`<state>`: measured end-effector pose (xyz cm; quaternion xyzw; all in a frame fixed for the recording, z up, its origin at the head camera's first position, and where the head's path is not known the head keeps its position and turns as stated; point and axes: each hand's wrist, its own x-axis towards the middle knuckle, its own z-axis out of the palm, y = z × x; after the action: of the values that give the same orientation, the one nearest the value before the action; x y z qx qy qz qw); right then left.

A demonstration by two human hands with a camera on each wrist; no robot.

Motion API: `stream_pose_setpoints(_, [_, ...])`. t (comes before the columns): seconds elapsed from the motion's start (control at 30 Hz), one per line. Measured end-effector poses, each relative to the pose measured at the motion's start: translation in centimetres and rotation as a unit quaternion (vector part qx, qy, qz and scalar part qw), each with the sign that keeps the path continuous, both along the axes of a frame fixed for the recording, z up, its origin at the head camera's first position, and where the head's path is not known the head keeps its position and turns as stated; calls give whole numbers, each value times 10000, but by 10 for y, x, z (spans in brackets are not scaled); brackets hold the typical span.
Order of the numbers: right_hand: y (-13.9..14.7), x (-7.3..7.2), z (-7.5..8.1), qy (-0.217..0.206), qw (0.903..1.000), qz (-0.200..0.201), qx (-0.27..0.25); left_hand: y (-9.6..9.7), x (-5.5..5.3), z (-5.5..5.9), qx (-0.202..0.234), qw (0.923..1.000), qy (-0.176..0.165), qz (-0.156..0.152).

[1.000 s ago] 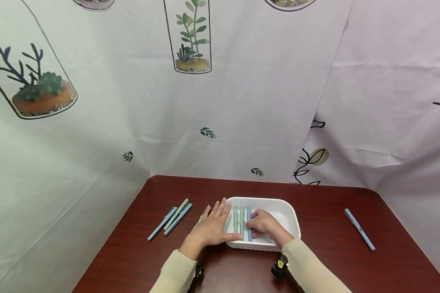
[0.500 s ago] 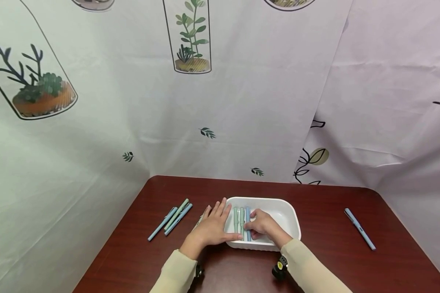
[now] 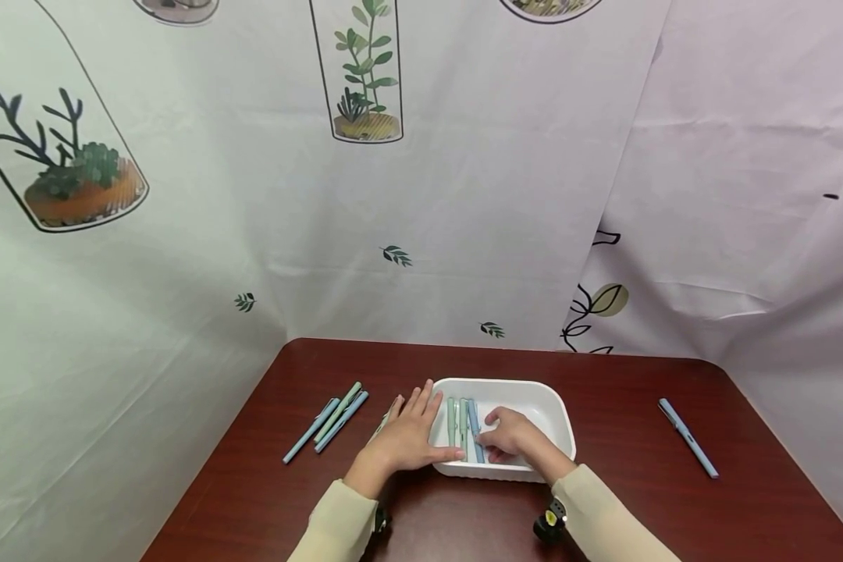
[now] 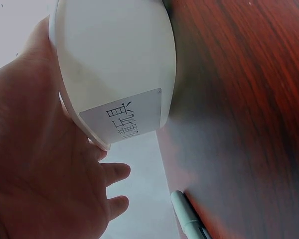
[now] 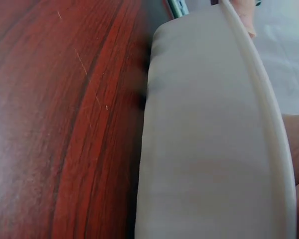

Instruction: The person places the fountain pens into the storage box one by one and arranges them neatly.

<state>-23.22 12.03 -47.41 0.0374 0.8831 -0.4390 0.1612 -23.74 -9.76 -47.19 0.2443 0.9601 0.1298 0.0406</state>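
In the head view a white tray holds two green pens and a blue pen, side by side at its left. My left hand rests at the tray's left end, fingers spread along the outside and thumb across the near rim. My right hand reaches inside, its fingertips right at the lower part of the blue pen, which leans slightly. The left wrist view shows the tray's labelled end wall beside the left palm. In the right wrist view the tray's side wall hides most of the right hand.
Left of the tray lie two blue pens and a green pen. Another green pen lies by the left hand. A blue pen lies far right on the dark red table. A printed cloth hangs behind.
My right hand has shifted the blue pen left towards the green ones, then loosened and drawn back slightly right. The pen's top now leans left. My left hand stays put.
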Motion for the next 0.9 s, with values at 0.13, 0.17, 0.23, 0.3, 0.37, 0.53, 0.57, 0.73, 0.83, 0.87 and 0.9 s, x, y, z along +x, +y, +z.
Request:
stream_pose_setpoints(0.13, [9, 8, 5, 217, 9997, 52, -13, 0, 0, -1, 7, 10000, 7, 6])
stream_pose_setpoints(0.17, [12, 9, 7, 282, 9996, 66, -3, 0, -1, -1, 4, 10000, 1, 16])
stream_pose_setpoints(0.23, [18, 11, 13, 452, 9989, 82, 86, 0, -1, -1, 0, 10000, -10, 33])
stream_pose_setpoints(0.3, [27, 13, 19, 737, 9965, 132, 382, 0, -1, -1, 7, 10000, -17, 45])
stream_pose_setpoints(0.37, [36, 16, 24, 1095, 9910, 184, 748, 0, -1, -1, 13, 10000, -21, 46])
stream_pose_setpoints(0.53, [61, 27, 37, 1843, 9739, 228, 1304, -1, 0, -2, 64, 10000, -18, 7])
stream_pose_setpoints(0.57, [66, 30, 39, 1932, 9719, 209, 1328, -1, 0, -2, 78, 10000, -18, -5])
stream_pose_setpoints(0.73, [89, 41, 47, 2314, 9631, 88, 1371, -1, 1, -2, 110, 9999, -45, -22])
stream_pose_setpoints(0.83, [103, 47, 48, 2548, 9574, -10, 1360, -1, 1, -2, 105, 9999, -22, -22])
stream_pose_setpoints(0.87, [108, 48, 48, 2607, 9556, -43, 1375, -1, 1, -2, 103, 9999, -13, -22])
stream_pose_setpoints(0.9, [113, 49, 47, 2672, 9531, -68, 1419, -1, 1, -2, 106, 9999, -10, -24])
